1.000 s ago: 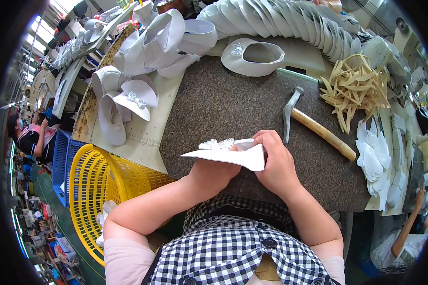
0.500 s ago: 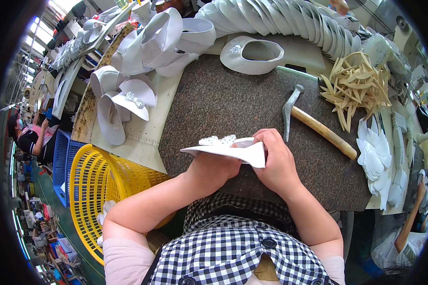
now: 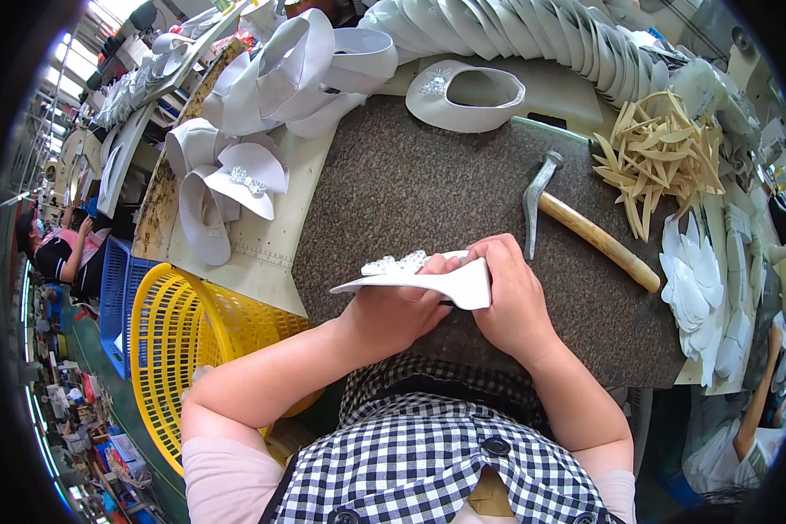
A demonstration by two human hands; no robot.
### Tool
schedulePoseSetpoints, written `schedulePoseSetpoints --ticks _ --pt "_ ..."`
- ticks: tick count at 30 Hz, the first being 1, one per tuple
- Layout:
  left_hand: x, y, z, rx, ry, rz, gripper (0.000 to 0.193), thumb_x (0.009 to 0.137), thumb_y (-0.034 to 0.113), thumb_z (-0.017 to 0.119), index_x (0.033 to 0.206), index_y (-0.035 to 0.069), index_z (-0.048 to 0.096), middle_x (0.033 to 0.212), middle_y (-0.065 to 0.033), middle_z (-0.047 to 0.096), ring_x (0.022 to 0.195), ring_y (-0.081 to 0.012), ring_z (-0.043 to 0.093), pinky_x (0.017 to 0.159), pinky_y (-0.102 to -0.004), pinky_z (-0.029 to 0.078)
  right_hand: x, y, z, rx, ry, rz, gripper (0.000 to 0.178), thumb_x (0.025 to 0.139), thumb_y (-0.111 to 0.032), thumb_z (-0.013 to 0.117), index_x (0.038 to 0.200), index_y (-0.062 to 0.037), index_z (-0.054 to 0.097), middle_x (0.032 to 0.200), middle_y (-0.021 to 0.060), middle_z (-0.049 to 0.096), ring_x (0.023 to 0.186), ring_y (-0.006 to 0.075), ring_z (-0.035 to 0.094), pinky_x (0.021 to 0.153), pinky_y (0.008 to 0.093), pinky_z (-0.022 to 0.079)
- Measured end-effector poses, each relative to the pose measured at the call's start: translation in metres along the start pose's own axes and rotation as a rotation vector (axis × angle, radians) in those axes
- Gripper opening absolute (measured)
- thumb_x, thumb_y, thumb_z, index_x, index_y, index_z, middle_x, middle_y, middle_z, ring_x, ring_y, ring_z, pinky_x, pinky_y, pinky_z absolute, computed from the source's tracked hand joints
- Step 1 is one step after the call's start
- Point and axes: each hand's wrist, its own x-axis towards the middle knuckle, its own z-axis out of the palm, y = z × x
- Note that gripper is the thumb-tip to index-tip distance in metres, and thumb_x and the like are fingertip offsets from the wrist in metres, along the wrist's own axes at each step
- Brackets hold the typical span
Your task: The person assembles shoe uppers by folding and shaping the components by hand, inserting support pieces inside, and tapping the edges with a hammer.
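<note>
A white shoe upper [image 3: 445,281] with a sparkly ornament on top is held between both hands over the near part of a dark speckled work slab [image 3: 393,192]. My left hand [image 3: 391,316] grips it from below, its fingers partly hidden under the piece. Wrapped round the right end of the upper is my right hand [image 3: 511,293], thumb and fingers closed on it. Beyond the right hand lies a hammer [image 3: 585,229] with a curved metal head and a wooden handle. Another white upper with an ornament [image 3: 489,122] rests at the slab's far edge.
More white uppers [image 3: 244,179] stand at the left, and a long row of white pieces [image 3: 498,35] curves along the back. On the right are beige strips [image 3: 659,157] and white cut pieces [image 3: 692,284]. A yellow basket [image 3: 162,349] stands lower left. Other people sit at both sides.
The upper has tilted slightly in my hands, showing more of its right end. My left fingers have shifted beneath it.
</note>
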Motion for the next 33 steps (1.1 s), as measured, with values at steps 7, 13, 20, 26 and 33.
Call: schedulePoseSetpoints --ticks 7,13,20,26,33 --pt "-0.005 -0.013 -0.008 -0.353 -0.029 0.192 0.032 0.076 0.009 0.064 0.107 0.003 0.061 0.103 -0.0127 0.059 0.092 -0.0274 0.061 0.078 -0.0382 0.050 0.000 0.004 0.001 -0.025 -0.024 0.035 0.027 0.077 -0.004 0.061 0.102 -0.0044 0.050 0.102 0.0149 0.054 0.091 0.0374 0.059 0.076 0.0452 0.048" --pt "-0.020 -0.015 -0.012 -0.337 0.065 0.320 0.026 0.078 0.007 0.063 0.103 0.002 0.057 0.100 -0.0130 0.057 0.099 -0.0317 0.057 0.083 -0.0413 0.047 0.000 0.003 -0.001 -0.039 -0.023 0.008 0.026 0.078 -0.003 0.061 0.101 -0.0044 0.050 0.101 0.0144 0.054 0.091 0.0372 0.059 0.075 0.0452 0.048" --pt "-0.001 0.006 -0.001 -0.216 0.112 -0.003 0.023 0.077 0.010 0.060 0.098 0.002 0.057 0.095 -0.0093 0.055 0.087 -0.0273 0.055 0.081 -0.0390 0.045 0.000 0.012 -0.004 -0.026 -0.015 -0.065 0.038 0.074 -0.006 0.068 0.108 -0.0044 0.052 0.109 0.0139 0.054 0.088 0.0307 0.061 0.072 0.0386 0.050" --pt "0.006 0.010 -0.010 -0.093 -0.059 0.082 0.012 0.075 0.013 0.057 0.079 0.003 0.062 0.086 -0.0072 0.056 0.086 -0.0216 0.056 0.074 -0.0368 0.046 -0.025 -0.005 -0.019 -0.039 0.374 -0.485 0.051 0.069 -0.005 0.073 0.116 -0.0034 0.052 0.113 0.0124 0.053 0.078 0.0181 0.058 0.064 0.0279 0.048" --pt "0.000 0.002 -0.013 -0.047 0.060 0.132 0.022 0.074 0.013 0.056 0.091 0.002 0.063 0.093 -0.0094 0.058 0.089 -0.0244 0.056 0.077 -0.0319 0.048 -0.021 -0.007 -0.007 -0.469 0.101 -0.363 0.025 0.078 0.001 0.064 0.102 -0.0026 0.059 0.100 0.0145 0.060 0.083 0.0323 0.061 0.068 0.0379 0.053"
